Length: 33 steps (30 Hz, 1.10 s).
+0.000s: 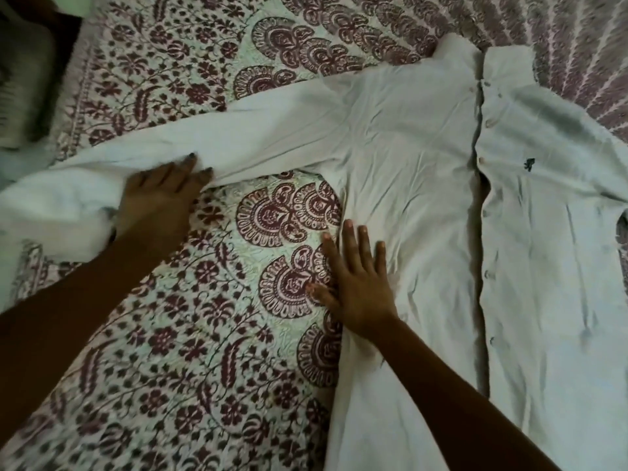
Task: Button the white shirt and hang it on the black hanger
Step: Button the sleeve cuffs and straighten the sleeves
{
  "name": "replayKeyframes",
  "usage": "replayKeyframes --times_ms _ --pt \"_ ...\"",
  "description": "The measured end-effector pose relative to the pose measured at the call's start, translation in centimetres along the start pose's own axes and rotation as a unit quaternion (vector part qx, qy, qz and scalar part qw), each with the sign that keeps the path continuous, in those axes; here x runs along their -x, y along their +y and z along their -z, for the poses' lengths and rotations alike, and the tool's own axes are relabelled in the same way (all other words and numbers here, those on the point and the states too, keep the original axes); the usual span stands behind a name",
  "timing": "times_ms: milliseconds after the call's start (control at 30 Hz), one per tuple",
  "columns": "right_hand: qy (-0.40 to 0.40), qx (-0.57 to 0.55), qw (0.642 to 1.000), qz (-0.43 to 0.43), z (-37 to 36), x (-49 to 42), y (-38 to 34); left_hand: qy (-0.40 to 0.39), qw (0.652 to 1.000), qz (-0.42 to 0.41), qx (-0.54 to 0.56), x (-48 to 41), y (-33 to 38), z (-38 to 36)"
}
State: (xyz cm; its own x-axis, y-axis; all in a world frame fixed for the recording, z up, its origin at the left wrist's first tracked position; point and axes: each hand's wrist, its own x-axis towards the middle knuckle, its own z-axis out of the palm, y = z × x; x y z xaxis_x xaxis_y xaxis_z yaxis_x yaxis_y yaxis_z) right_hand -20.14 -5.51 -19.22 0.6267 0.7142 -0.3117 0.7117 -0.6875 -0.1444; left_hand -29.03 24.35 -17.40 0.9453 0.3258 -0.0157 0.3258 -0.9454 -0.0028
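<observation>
1. The shirt (407, 147) is spread front-up on the bed (204, 368). The right hand (353, 277) is laid flat and open on its near side edge. The left hand (159, 195) is rested on the sleeve (238, 130), fingers fairly straight, nothing really gripped.
2. The placket (479, 198) sits off to the right of the right hand and looks undone, with a dark gap showing lower down. If the two fronts get shifted while smoothing, the buttons (486, 212) could be matched to the wrong holes, so the whole thing ends up skewed.
3. The sleeve is bunched up just left of the left hand. If it's tugged too hard, the body could be dragged sideways and the front pulled out of line.
4. Creases are fanned out ahead of the right hand's fingertips. If they're pressed instead of eased out, they'd probably just be set in deeper.
5. No hanger can be seen anywhere near either hand, so a reach out of view will be needed later, and the shirt could get rumpled or slid off the bed then.
</observation>
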Motion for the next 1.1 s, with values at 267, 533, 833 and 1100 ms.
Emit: replayKeyframes --times_ms 267,533,833,1100 --pt "0.162 -0.255 0.953 0.025 3.3 -1.9 -5.3 0.119 0.993 0.018 0.017 4.7 -1.3 2.1" --pt "-0.190 -0.827 0.490 -0.201 7.1 -9.1 -16.8 0.151 0.988 0.032 -0.017 6.4 0.2 3.2" --pt "-0.146 -0.783 0.521 -0.307 8.5 -10.5 -17.4 0.199 0.945 0.259 -0.017 9.9 -6.1 5.0" --pt "-0.144 -0.689 0.646 -0.294 5.7 -9.8 -15.9 -0.037 0.995 0.067 0.059 19.7 -2.7 1.5"
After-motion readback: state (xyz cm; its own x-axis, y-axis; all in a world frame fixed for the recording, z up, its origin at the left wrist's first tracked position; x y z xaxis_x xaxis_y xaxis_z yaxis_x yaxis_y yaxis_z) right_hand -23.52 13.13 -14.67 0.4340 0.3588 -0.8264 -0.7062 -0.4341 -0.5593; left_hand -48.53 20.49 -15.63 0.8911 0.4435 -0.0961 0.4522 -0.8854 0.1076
